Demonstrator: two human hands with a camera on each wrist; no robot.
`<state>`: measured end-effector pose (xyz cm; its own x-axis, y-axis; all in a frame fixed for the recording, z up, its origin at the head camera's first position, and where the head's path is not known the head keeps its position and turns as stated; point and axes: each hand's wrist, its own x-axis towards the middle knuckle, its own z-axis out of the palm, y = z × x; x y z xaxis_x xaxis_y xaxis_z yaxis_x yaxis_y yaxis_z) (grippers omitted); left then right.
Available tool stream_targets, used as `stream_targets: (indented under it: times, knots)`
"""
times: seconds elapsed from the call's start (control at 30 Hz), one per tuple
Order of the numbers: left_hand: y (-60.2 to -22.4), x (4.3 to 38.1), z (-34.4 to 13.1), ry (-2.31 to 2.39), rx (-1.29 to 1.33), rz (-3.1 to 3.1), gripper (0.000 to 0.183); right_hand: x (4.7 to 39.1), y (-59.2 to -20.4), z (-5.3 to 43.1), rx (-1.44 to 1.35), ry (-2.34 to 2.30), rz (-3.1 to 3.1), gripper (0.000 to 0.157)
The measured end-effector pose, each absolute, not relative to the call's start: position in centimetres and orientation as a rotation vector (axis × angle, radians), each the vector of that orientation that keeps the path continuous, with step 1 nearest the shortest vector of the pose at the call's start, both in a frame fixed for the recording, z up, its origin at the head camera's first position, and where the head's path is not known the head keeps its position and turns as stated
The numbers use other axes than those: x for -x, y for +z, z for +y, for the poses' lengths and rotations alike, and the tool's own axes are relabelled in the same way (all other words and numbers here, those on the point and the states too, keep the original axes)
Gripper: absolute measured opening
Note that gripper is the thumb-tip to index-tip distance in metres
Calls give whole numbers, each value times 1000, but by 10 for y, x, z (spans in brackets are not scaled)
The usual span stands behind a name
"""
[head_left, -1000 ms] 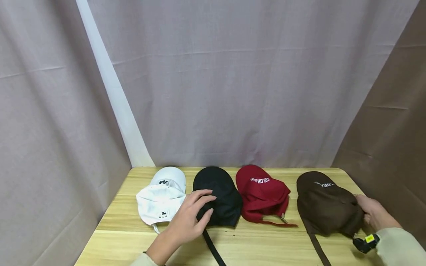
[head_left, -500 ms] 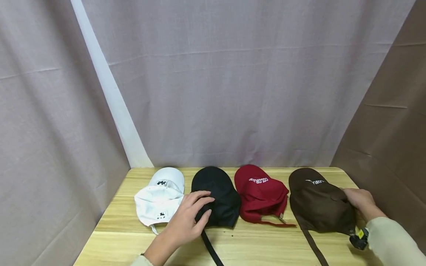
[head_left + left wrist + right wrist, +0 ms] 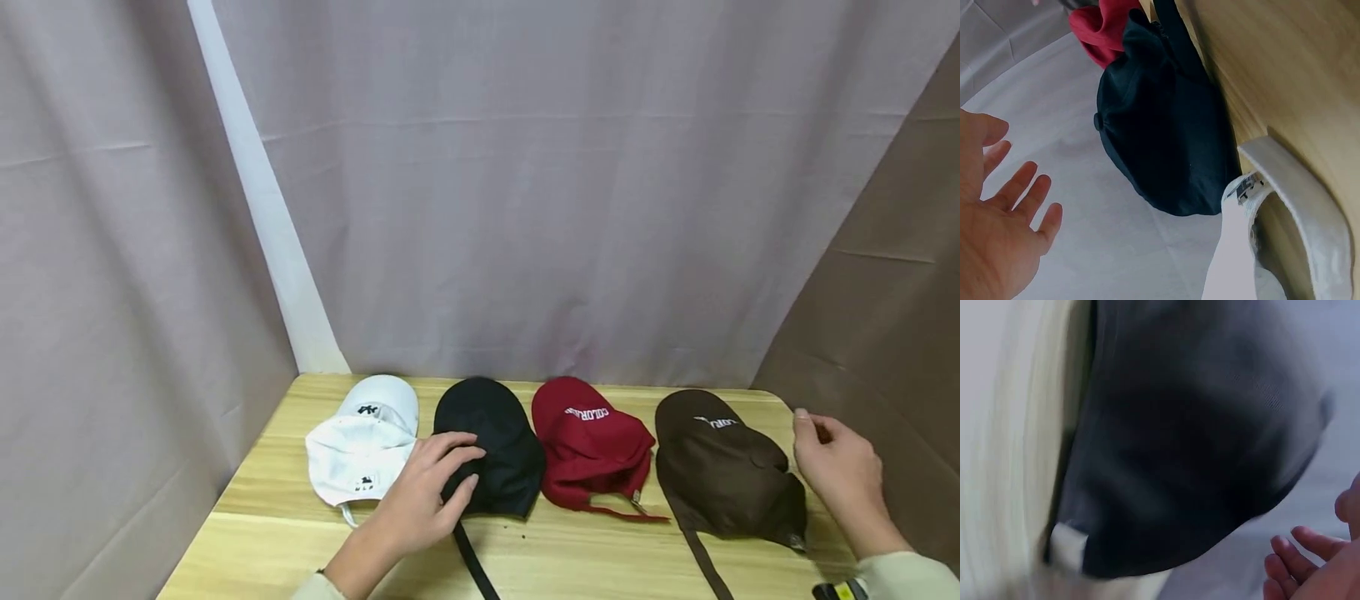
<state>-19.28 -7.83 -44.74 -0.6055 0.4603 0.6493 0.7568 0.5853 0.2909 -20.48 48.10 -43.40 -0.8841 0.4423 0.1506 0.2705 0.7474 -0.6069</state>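
Four caps lie in a row, so several share the table. My left hand (image 3: 423, 500) hovers above the near left side of the black cap (image 3: 506, 467), fingers loosely bent; the left wrist view shows this hand (image 3: 1004, 219) apart from the black cap (image 3: 1160, 125) and holding nothing. At the row's right end is the brown cap (image 3: 727, 479), its strap trailing forward. My right hand (image 3: 840, 467) is raised just right of it, fingers loosely curled. In the right wrist view, a gap separates that hand (image 3: 1316, 569) from the blurred cap (image 3: 1179, 462).
A white cap (image 3: 360, 462) lies left of the black one, and a red cap (image 3: 596, 442) lies between black and brown. All rest on the wooden table (image 3: 585, 558). Grey cloth (image 3: 525, 208) hangs behind and at both sides.
My right hand was on the brown cap's right side; the cap slid left, close to the red one. Now this hand has let go and lifted away rightward. The left hand stays put.
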Motion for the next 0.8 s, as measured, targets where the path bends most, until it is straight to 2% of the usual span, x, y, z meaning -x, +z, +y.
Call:
stream_targets:
  times: [0.2,0.27,0.4,0.53,0.8]
  knots:
    - [-451,192,-71,-781,971,-2314,29,167,-425,404,48,701,-2466,41]
    - [-453,190,-69,-786,966,-2315,29,153,-427,374,-100,676,-2430,35]
    - [-455,186,-67,-795,936,-2322,28,130,-436,322,-313,626,-2474,42]
    - [-456,184,-67,-791,912,-2301,28,115,-442,286,-371,633,-2614,55]
    - [-456,179,-72,-813,855,-2270,29,112,-447,261,-378,648,-2728,68]
